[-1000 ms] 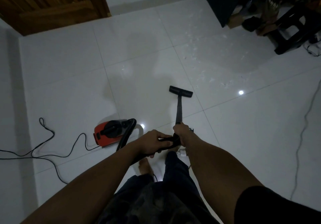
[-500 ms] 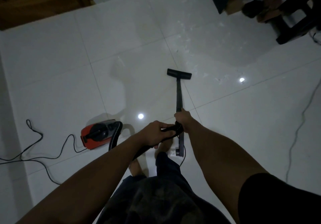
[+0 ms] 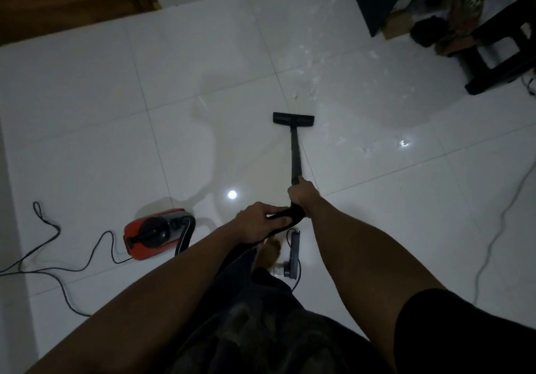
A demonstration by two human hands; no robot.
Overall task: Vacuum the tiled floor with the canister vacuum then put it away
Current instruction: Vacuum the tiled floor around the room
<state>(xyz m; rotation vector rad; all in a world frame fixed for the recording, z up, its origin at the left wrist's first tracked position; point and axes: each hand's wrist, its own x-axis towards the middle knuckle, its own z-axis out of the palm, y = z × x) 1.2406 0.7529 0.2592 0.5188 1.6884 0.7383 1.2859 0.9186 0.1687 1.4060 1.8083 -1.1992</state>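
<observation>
As the person has pushed the wand (image 3: 295, 153) forward over the last second, its floor head (image 3: 293, 119) now lies on the tiled floor (image 3: 87, 112) just short of the scattered white scraps (image 3: 311, 79). The right hand (image 3: 301, 198) is wrapped round the wand's top and the left hand (image 3: 261, 224) grips the hose handle (image 3: 282, 215) behind it. The red canister (image 3: 153, 233) sits to the left, so most sweeping likely remains

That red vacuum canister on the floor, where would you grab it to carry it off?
Probably by the black handle along the top of the red canister, reaching straight down from above. It sits flat on the tiles with that handle facing up, while the hose leaves one end and the cord the other.
</observation>
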